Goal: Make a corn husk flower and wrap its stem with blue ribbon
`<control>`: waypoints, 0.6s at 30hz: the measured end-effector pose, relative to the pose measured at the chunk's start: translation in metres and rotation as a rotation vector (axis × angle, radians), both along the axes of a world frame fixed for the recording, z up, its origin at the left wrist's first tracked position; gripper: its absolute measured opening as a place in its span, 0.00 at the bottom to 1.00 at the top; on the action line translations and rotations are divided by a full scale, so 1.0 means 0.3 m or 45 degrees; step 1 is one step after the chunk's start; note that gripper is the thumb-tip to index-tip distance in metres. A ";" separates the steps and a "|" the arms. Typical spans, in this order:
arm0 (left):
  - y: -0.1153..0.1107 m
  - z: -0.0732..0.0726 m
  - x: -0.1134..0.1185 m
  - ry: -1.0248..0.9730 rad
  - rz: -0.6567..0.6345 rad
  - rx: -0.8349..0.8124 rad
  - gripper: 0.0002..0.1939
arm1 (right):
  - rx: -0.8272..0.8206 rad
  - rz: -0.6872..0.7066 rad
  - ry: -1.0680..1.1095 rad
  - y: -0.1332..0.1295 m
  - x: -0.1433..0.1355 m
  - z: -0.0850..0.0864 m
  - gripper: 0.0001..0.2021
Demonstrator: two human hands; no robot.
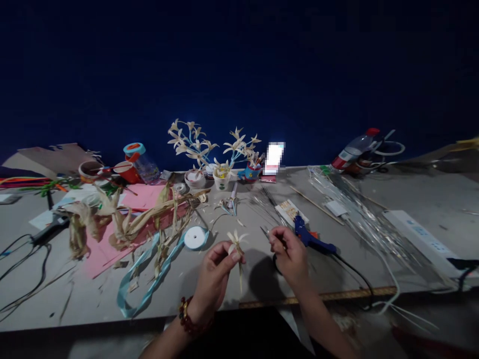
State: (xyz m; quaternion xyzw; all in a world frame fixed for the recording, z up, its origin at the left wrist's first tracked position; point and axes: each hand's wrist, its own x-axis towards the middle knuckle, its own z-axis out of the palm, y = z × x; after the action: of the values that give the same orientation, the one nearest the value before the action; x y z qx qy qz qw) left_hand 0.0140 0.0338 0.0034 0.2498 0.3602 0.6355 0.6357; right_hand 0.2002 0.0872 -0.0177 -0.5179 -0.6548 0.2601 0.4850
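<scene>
My left hand [219,267] is closed on a pale flower [237,242] that looks made of dried corn husk. Its petals spread above my thumb and its short stem points down. To the right, my right hand [290,254] is raised with fingers curled together; what they pinch, if anything, is too small to make out. The pointed tip of what look like scissors [264,231] shows beside those fingers, and a dark loop shows under the hand. A blue glue gun [314,240] lies just right of my right hand. Left of the flower sits a ribbon spool [195,238] with loose light-blue ribbon.
Dried corn husks [127,224] lie over pink paper [140,197] at left. Finished-looking flower branches [192,142] stand in cups at the back beside a lit phone [274,158]. Wires in clear plastic [359,219] and a tilted bottle [354,149] are at right. Cords cross both sides.
</scene>
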 end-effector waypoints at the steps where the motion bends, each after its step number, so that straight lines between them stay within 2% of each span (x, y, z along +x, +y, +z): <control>1: 0.000 -0.001 0.001 -0.003 -0.001 0.002 0.11 | -0.042 -0.010 0.046 0.001 0.003 -0.002 0.08; 3: 0.000 0.000 0.002 -0.001 -0.011 0.000 0.11 | -0.092 0.024 0.158 -0.005 -0.003 0.008 0.09; 8: 0.002 0.009 0.008 0.009 -0.065 -0.008 0.10 | -0.112 0.335 0.357 -0.035 -0.055 0.072 0.11; 11: 0.003 0.011 0.011 -0.014 -0.121 0.006 0.11 | -0.117 0.464 0.417 -0.043 -0.086 0.102 0.10; 18: 0.003 0.003 0.014 -0.136 -0.137 -0.038 0.10 | -0.146 0.631 0.556 -0.038 -0.124 0.116 0.06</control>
State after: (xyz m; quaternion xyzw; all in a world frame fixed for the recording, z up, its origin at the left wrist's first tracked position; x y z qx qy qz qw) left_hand 0.0183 0.0347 0.0043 0.2251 0.3212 0.6073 0.6910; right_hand 0.1628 0.0757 0.0171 -0.3014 -0.6260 0.5113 0.5059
